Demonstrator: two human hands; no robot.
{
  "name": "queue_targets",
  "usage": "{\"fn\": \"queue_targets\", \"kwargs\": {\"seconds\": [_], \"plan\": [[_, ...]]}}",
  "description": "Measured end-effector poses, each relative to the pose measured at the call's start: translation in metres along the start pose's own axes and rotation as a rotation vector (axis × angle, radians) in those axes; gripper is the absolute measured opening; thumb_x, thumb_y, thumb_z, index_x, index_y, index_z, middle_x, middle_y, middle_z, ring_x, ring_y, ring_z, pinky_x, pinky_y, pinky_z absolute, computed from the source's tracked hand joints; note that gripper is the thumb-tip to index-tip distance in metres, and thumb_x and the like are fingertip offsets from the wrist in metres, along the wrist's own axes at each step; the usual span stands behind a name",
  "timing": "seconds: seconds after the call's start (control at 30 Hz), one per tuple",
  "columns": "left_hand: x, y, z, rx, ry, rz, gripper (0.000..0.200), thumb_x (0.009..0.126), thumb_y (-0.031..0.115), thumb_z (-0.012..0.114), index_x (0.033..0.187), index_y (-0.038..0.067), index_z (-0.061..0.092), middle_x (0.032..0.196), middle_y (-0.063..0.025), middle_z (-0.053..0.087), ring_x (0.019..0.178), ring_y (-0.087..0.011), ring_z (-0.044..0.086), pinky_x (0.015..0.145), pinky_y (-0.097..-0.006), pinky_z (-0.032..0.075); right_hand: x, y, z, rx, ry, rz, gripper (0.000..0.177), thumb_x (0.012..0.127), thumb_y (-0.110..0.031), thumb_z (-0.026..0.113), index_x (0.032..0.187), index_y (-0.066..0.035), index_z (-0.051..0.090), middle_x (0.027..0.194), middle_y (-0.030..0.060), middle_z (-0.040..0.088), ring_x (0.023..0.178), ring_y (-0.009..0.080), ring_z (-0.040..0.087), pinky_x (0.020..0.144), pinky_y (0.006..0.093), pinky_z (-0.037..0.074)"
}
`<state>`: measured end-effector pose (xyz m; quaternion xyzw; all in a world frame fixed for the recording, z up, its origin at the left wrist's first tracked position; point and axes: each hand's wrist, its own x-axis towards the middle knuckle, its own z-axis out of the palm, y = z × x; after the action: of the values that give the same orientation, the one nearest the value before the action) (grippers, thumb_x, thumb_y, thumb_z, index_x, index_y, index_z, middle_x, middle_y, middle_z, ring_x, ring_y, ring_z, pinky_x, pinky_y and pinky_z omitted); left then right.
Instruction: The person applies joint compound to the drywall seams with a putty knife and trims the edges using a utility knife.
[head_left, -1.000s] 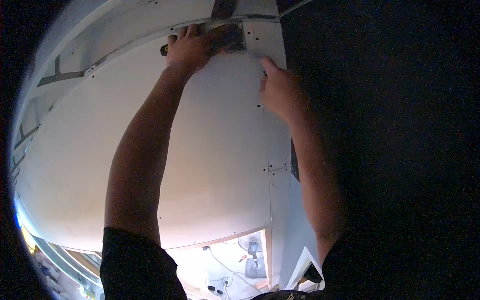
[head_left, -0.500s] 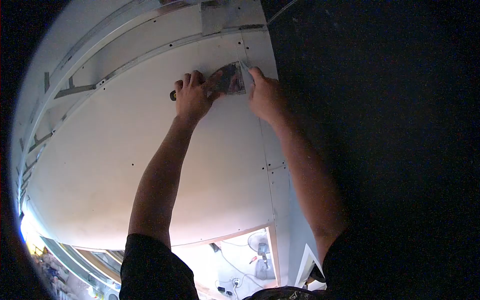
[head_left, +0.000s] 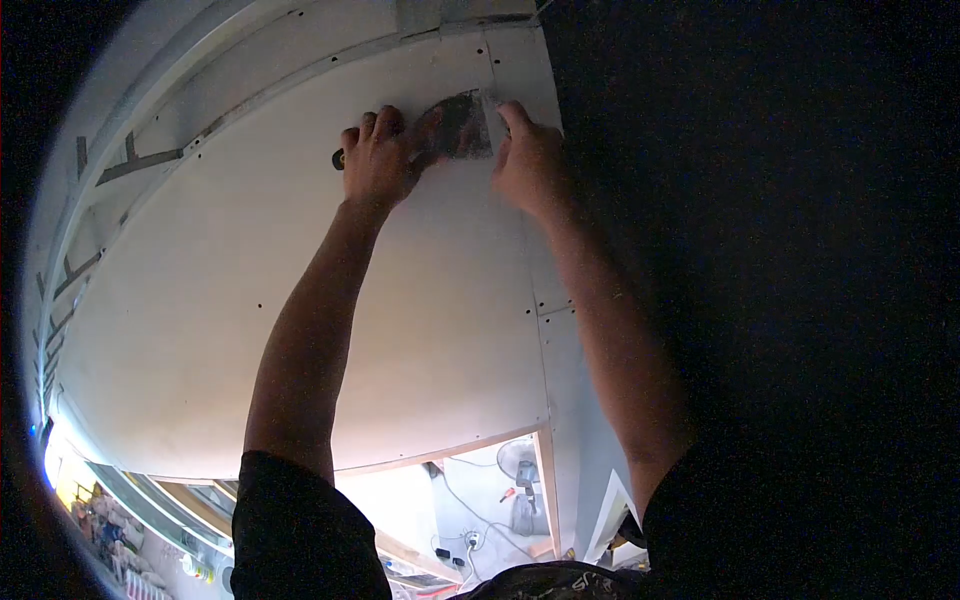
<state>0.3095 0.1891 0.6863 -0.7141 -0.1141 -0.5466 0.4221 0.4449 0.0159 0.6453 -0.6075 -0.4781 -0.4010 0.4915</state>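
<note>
- The room is dim; one white panel (head_left: 430, 300) spans the middle, its broad surface stretching left of and below both hands.
- One left hand (head_left: 378, 160) is closed around one wide-bladed scraper (head_left: 460, 128), high on the panel near its right edge.
- Two dark spots (head_left: 497, 61) sit above the scraper.
- One right hand (head_left: 528, 158) grips one pale, blurred blade (head_left: 495, 118) at the scraper's edge; contact cannot be told.
</note>
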Motion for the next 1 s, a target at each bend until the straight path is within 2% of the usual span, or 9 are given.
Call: {"fn": "queue_targets", "kwargs": {"seconds": [0.03, 0.17, 0.23, 0.37, 0.53, 0.67, 0.87, 0.93, 1.0], "plan": [[0.001, -0.003, 0.000, 0.005, 0.009, 0.006, 0.056, 0.084, 0.048, 0.071, 0.137, 0.042, 0.057, 0.111, -0.0062, 0.056, 0.107, -0.0277, 0.053, 0.092, -0.0486, 0.040, 0.000, -0.003, -0.004, 0.004, -0.002, -0.007, 0.037, 0.091, -0.006, 0.059, 0.128, -0.004, 0.055, 0.095, 0.0255, 0.070, 0.091, 0.0410, 0.070, 0.081, 0.0471, 0.056], [0.001, 0.000, 0.000, 0.023, 0.022, 0.014, 0.057, 0.084, 0.049, 0.071, 0.138, 0.041, 0.056, 0.112, -0.0067, 0.056, 0.108, -0.0277, 0.053, 0.091, -0.0490, 0.040, -0.004, -0.004, -0.005, -0.048, 0.012, -0.001, 0.036, 0.092, -0.006, 0.058, 0.128, -0.004, 0.056, 0.094, 0.0242, 0.070, 0.091, 0.0404, 0.070, 0.079, 0.0464, 0.056], [0.001, 0.002, -0.003, 0.043, 0.026, 0.018, 0.058, 0.084, 0.049, 0.071, 0.139, 0.042, 0.055, 0.114, -0.0073, 0.056, 0.108, -0.0279, 0.054, 0.091, -0.0493, 0.040, -0.001, 0.003, 0.003, 0.001, 0.107, -0.055, 0.037, 0.093, -0.008, 0.058, 0.129, -0.005, 0.056, 0.097, 0.0240, 0.070, 0.091, 0.0405, 0.070, 0.079, 0.0460, 0.056], [0.002, 0.003, 0.003, 0.118, 0.002, 0.012, 0.059, 0.084, 0.051, 0.071, 0.140, 0.044, 0.053, 0.114, -0.0077, 0.056, 0.109, -0.0287, 0.054, 0.091, -0.0499, 0.040, 0.000, 0.005, -0.002, -0.014, 0.023, -0.007, 0.038, 0.093, -0.009, 0.058, 0.131, -0.007, 0.056, 0.100, 0.0245, 0.070, 0.091, 0.0403, 0.070, 0.079, 0.0454, 0.057], [0.001, 0.003, 0.012, 0.007, -0.018, 0.000, 0.059, 0.085, 0.055, 0.068, 0.140, 0.045, 0.051, 0.118, -0.0084, 0.057, 0.115, -0.0299, 0.052, 0.095, -0.0515, 0.039, 0.001, 0.009, -0.002, -0.009, -0.004, 0.000, 0.040, 0.095, -0.011, 0.057, 0.135, -0.010, 0.054, 0.099, 0.0252, 0.070, 0.092, 0.0399, 0.070, 0.078, 0.0478, 0.056], [0.002, 0.009, 0.010, 0.062, -0.032, -0.020, 0.057, 0.085, 0.055, 0.068, 0.139, 0.045, 0.053, 0.120, -0.0079, 0.056, 0.117, -0.0300, 0.051, 0.097, -0.0516, 0.039, -0.001, 0.015, 0.005, -0.014, 0.027, -0.037, 0.041, 0.096, -0.011, 0.055, 0.137, -0.012, 0.052, 0.100, 0.0248, 0.070, 0.093, 0.0407, 0.070, 0.080, 0.0491, 0.056], [0.002, 0.008, 0.009, 0.058, -0.093, -0.026, 0.051, 0.087, 0.054, 0.067, 0.136, 0.042, 0.057, 0.122, -0.0073, 0.056, 0.117, -0.0305, 0.051, 0.098, -0.0524, 0.039, -0.003, 0.016, 0.009, -0.049, 0.009, -0.008, 0.040, 0.096, -0.012, 0.056, 0.136, -0.012, 0.052, 0.099, 0.0249, 0.070, 0.091, 0.0409, 0.070, 0.077, 0.0489, 0.057], [0.003, 0.005, 0.013, 0.127, -0.067, 0.021, 0.053, 0.088, 0.057, 0.063, 0.125, 0.020, 0.065, 0.125, -0.0125, 0.054, 0.116, -0.0342, 0.050, 0.093, -0.0557, 0.042, -0.005, 0.020, 0.015, -0.045, 0.097, -0.054, 0.037, 0.096, -0.012, 0.057, 0.133, -0.010, 0.053, 0.098, 0.0251, 0.070, 0.090, 0.0402, 0.071, 0.076, 0.0486, 0.058], [0.003, 0.006, 0.015, 0.128, -0.082, 0.020, 0.053, 0.089, 0.057, 0.062, 0.126, 0.020, 0.065, 0.125, -0.0125, 0.054, 0.116, -0.0345, 0.050, 0.092, -0.0558, 0.043, -0.005, 0.020, 0.017, -0.056, 0.073, -0.057, 0.036, 0.096, -0.012, 0.057, 0.132, -0.010, 0.054, 0.098, 0.0249, 0.070, 0.090, 0.0399, 0.071, 0.075, 0.0486, 0.057]]}}
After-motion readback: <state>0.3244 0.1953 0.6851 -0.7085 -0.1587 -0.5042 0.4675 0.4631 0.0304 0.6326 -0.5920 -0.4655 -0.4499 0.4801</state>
